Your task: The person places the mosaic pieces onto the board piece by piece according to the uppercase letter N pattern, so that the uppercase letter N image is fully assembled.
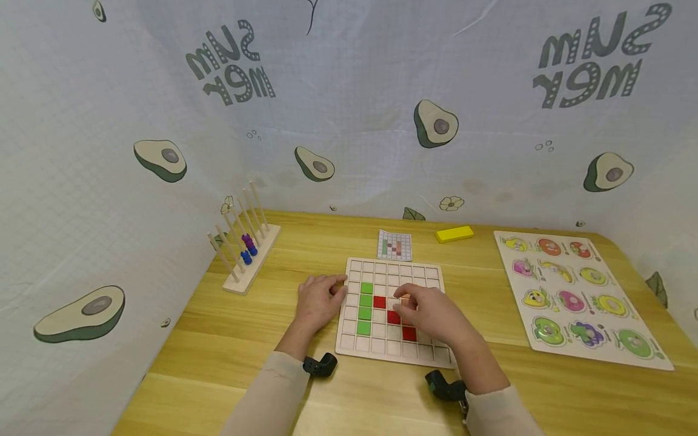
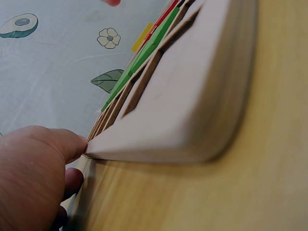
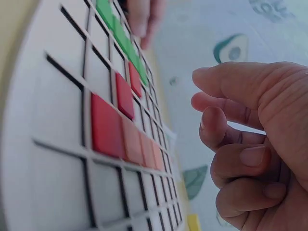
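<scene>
A wooden grid board (image 1: 377, 346) lies flat on the table. Green tiles (image 1: 365, 313) form a column on its left side, with red tiles (image 1: 394, 317) stepping diagonally down to the right. A row of salmon tiles (image 3: 137, 140) continues from the last red one in the right wrist view; my right hand partly hides it in the head view. My left hand (image 1: 320, 300) rests beside the board, fingertips touching its left edge. Above the tiles hovers my right hand (image 1: 433, 312), fingers loosely bent, thumb and forefinger apart, nothing between them.
Behind the board lies a small pattern card (image 1: 395, 246), with a yellow box (image 1: 454, 234) to its right. A fruit puzzle board (image 1: 556, 315) occupies the right side. At the left stands a peg rack (image 1: 268, 243) with blue and purple beads. A printed curtain hangs behind.
</scene>
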Motion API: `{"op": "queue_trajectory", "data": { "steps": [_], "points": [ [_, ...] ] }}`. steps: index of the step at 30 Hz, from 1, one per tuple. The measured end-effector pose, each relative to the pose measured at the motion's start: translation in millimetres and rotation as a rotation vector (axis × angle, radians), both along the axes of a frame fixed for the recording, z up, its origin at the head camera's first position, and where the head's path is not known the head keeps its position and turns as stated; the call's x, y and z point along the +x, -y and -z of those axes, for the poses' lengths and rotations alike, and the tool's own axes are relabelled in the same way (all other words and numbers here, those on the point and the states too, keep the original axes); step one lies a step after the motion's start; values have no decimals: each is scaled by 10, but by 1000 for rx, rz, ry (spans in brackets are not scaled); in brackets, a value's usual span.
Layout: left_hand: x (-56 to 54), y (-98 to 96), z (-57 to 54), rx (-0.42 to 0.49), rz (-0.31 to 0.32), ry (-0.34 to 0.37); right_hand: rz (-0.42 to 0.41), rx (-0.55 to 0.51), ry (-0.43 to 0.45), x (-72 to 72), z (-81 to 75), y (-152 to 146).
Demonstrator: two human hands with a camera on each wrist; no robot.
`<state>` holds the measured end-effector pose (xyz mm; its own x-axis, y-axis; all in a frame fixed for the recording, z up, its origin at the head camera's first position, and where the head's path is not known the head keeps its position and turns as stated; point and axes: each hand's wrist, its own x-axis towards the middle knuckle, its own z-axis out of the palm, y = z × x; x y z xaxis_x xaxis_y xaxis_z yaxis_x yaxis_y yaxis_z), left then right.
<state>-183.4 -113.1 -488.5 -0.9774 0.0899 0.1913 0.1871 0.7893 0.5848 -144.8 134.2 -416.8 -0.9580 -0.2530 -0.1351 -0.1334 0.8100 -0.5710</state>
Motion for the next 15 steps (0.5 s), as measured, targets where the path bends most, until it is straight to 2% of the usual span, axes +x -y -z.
{"op": "queue_trajectory", "data": {
  "steps": [7,15],
  "points": [
    [-4,10,-9,6,2,-13,111,-10,33,-52,-118,-312],
    [-55,11,-16,3,8,-4,192,-7,9,-74,-177,-582]
  ]
}}
